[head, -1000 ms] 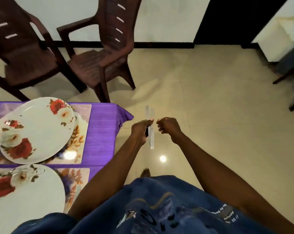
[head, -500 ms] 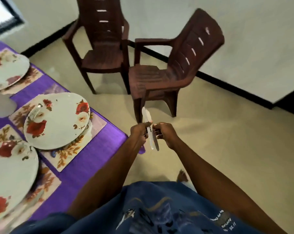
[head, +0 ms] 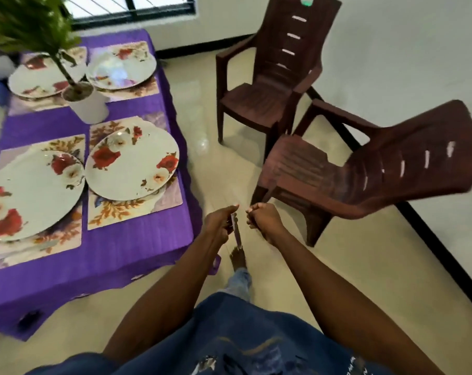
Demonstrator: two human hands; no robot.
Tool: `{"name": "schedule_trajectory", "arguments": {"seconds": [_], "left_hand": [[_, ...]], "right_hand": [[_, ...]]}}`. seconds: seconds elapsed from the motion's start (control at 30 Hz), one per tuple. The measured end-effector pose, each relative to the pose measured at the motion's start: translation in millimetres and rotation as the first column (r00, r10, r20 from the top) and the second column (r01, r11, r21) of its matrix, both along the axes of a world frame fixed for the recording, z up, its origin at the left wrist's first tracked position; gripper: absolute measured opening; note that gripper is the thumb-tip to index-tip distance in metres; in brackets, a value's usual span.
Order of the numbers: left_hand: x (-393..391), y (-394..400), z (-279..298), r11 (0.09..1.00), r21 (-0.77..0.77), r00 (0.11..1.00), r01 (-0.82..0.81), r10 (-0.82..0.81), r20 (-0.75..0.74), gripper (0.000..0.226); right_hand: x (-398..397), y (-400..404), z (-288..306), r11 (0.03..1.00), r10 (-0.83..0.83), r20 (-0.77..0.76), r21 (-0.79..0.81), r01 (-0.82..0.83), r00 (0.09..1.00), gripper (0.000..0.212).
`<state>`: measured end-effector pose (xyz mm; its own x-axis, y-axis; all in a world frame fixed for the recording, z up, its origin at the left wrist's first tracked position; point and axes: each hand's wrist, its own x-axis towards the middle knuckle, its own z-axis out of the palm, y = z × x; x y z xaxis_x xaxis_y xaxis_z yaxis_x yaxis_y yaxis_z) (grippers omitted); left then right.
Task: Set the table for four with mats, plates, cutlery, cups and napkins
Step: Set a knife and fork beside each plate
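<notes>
The table (head: 137, 255) under its purple cloth carries four floral mats, each set toward a corner with a plate on it, so every seat gets a place; the nearest plate (head: 132, 163) sits by the right edge. Cutlery is not yet laid — the left hand (head: 220, 223) grips a slim silver piece (head: 237, 235), likely a knife, off the near right corner. The right hand (head: 264, 217) is clenched; on what, I cannot tell. No readable writing.

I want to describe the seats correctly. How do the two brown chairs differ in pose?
The far chair stands upright on its legs, its back toward the wall. The near chair appears tilted, its back leaning far to the right, closer to the hands. Both are brown plastic armchairs with slotted backs, standing empty.
</notes>
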<state>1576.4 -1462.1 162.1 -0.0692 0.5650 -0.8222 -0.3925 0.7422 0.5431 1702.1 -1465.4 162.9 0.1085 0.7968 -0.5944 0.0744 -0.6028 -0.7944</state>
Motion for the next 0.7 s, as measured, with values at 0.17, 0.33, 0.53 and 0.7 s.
{"name": "schedule_trajectory", "arguments": {"seconds": [0.17, 0.33, 0.53, 0.7], "left_hand": [[-20.3, 63.2, -17.4, 0.99, 0.006, 0.987, -0.142, 0.142, 0.072, 0.009], [-47.6, 132.0, -10.4, 0.95, 0.12, 0.956, -0.288, 0.279, 0.085, 0.008], [-97.1, 197.4, 1.9, 0.87, 0.195, 0.891, -0.454, 0.447, 0.08, 0.019], [-145.6, 221.6, 8.8, 0.742, 0.174, 0.753, -0.648, 0.658, -0.003, 0.021]], "right_hand": [[-8.4, 81.4, -13.0, 0.998, -0.014, -0.064, -0.067, 0.009, 0.998, 0.026], [-34.1, 170.6, -6.3, 0.989, 0.146, 0.052, -0.037, -0.144, 0.988, 0.022], [-100.5, 269.0, 5.3, 0.945, 0.321, 0.114, 0.029, -0.326, 0.94, 0.022], [-173.2, 313.3, 8.5, 0.847, 0.51, 0.164, 0.074, -0.526, 0.845, 0.022]]}}
